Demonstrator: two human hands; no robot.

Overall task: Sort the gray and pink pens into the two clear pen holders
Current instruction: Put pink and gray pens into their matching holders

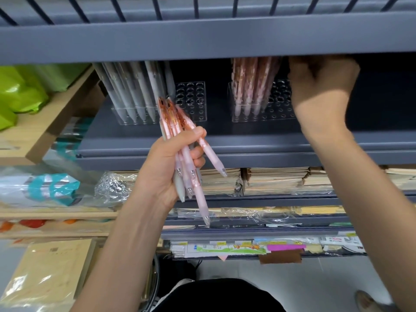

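Pale, smooth floor (315, 282) lies below. Above it, lower dark-gray metal shelves carry stickers and flat tan notebooks (276, 179) in crinkled plastic wrap. The left hand (166, 163) grips a fanned bundle of pens (186, 158), frosted pink barrels with one gray among them, tips pointing down.

Behind it, on the gray shelf (247, 140), stand two clear, hole-gridded plastic holders. The left holder (191, 102) has matte gray pens (128, 91) and the right holder (279, 102) has pink pens (252, 86).

The right hand (322, 84) reaches beside the pink pens' tops, its fingers hidden under the upper shelf (202, 39), so its grip cannot be told. Glossy green bags (20, 91) sit on a wooden rack at left.
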